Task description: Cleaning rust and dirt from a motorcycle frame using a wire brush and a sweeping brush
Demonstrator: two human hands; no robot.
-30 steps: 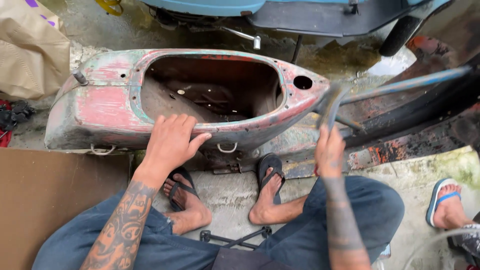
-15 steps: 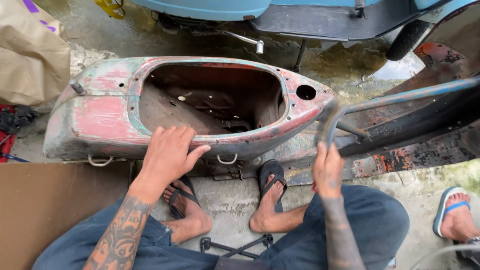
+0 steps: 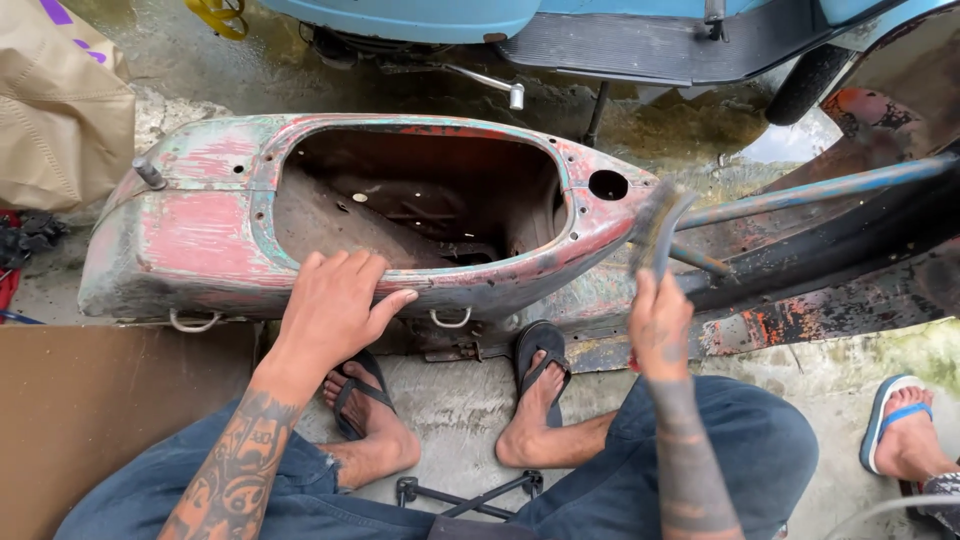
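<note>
the left hand [image 3: 335,300] lies flat, fingers together, on the near rim of a rusty red scooter body shell [image 3: 210,235] that lies on the wet concrete floor [image 3: 460,400] in front of the person's sandalled feet. the right hand [image 3: 660,325] is closed around what looks like a wire brush [image 3: 655,230], blurred, just beside the shell's pointed end. a blue scooter [image 3: 620,30] stands behind.

A single head-worn camera looks steeply down from the seated person's own eye level, close over the knees and sandalled feet. It faces forward across the rusted scooter body shell [image 3: 350,215] toward a blue scooter [image 3: 560,30] at the top edge. No second view exists.
</note>
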